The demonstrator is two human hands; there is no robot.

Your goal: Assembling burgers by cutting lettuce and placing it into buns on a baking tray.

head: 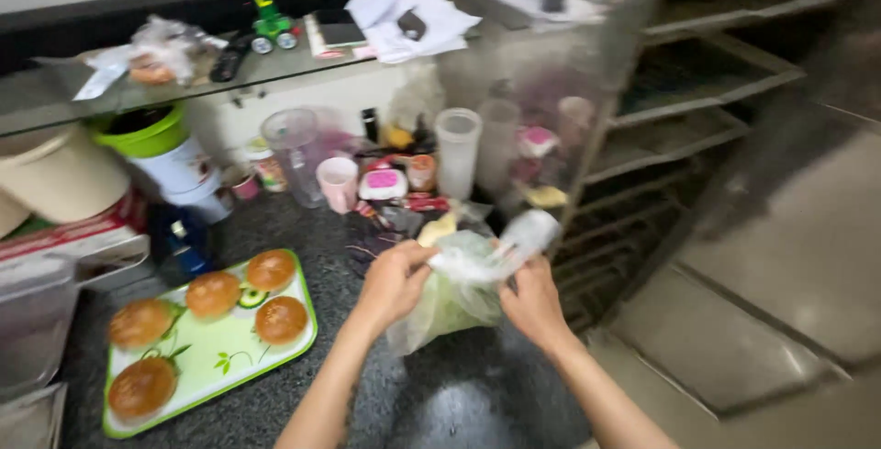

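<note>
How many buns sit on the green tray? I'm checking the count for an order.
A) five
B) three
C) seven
A: five round browned buns lie on the green tray, left of both hands, which grip a clear plastic bag.

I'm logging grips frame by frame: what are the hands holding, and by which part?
Both the left hand and right hand grip a clear plastic bag by its gathered top; its pale green contents hang below.
</note>
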